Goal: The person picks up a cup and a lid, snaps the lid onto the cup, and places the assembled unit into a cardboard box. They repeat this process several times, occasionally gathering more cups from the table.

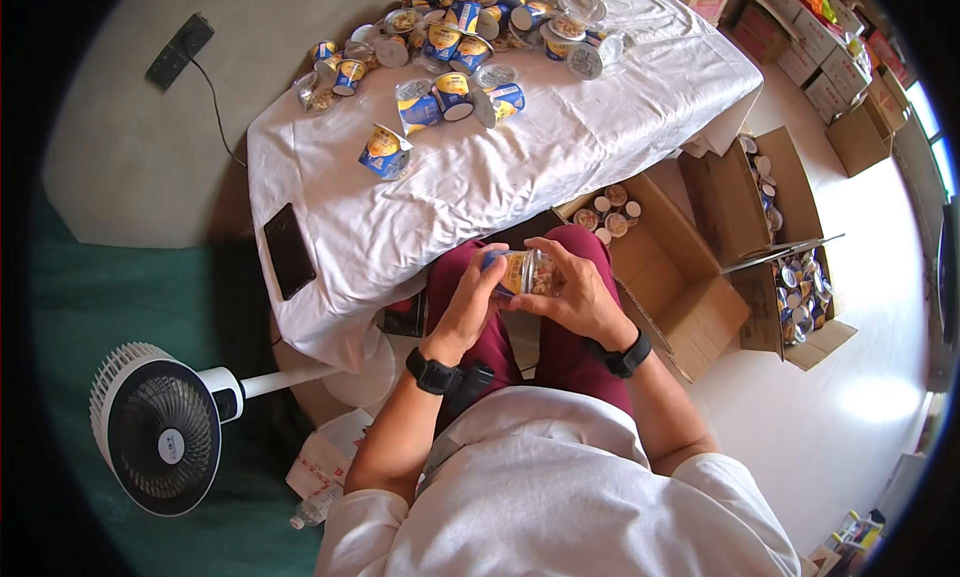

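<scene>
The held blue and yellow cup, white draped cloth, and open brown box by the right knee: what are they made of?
Blue and yellow cup: glossy printed paper or plastic, unclear which; its transparent end suggests clear plastic.
White draped cloth: probably fabric; loose wrinkles, soft sheen.
Open brown box: likely matte cardboard; stiff flaps.

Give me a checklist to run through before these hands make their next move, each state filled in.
1. Left hand on the cup: ok, it holds the blue-and-yellow part.
2. Right hand on the clear dome: ok, it grips that end.
3. Cup upright: not ok, it is tipped sideways between the hands.
4. Dome fully seated: cannot tell, the seam is partly covered and too small.
5. Phone apart from both hands: ok, it lies on the white tablecloth.
</scene>
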The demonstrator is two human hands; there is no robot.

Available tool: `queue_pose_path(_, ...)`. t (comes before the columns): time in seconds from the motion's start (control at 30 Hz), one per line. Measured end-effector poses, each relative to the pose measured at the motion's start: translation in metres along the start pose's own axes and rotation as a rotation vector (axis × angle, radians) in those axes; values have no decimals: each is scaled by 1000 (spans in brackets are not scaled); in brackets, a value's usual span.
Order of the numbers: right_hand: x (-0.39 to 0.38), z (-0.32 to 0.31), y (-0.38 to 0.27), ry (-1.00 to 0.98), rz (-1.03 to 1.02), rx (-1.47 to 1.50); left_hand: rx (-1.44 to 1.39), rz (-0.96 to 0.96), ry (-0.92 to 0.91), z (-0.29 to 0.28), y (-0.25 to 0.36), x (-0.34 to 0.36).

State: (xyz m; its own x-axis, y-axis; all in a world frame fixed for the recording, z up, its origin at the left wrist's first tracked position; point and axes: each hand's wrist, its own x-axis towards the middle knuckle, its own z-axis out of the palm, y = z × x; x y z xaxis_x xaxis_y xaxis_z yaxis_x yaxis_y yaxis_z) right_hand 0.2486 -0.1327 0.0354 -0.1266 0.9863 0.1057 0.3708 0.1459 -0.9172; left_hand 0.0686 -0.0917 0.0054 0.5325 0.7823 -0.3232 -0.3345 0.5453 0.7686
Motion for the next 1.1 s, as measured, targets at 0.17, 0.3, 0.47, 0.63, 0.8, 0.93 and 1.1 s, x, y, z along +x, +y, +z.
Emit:
queue_pose_path(0.17,-1,14,13,101,105,213,218,114,-16,-3,-6,4)
queue_pose_path(0.3,-2,13,5,79,183,250,269,135,-3,-7,-9,4)
queue_pose_path(0.47,-3,5,0,26,190,300,589,298,52,12,-1,-4)
queue_pose_path(0.63,0,12,5,22,307,496,656,352,78,9,-1,2)
queue_pose_path(0.8,5,-1,0,-111,451,596,451,150,73,4,2,2)
queue_pose_path(0.93,3,-2,0,-36,-14,114,159,69,77,-7,-7,7)
queue_pose_path(1.1,1,-4,-4,-36,-27,35,74,-56,9,-5,-3,3)
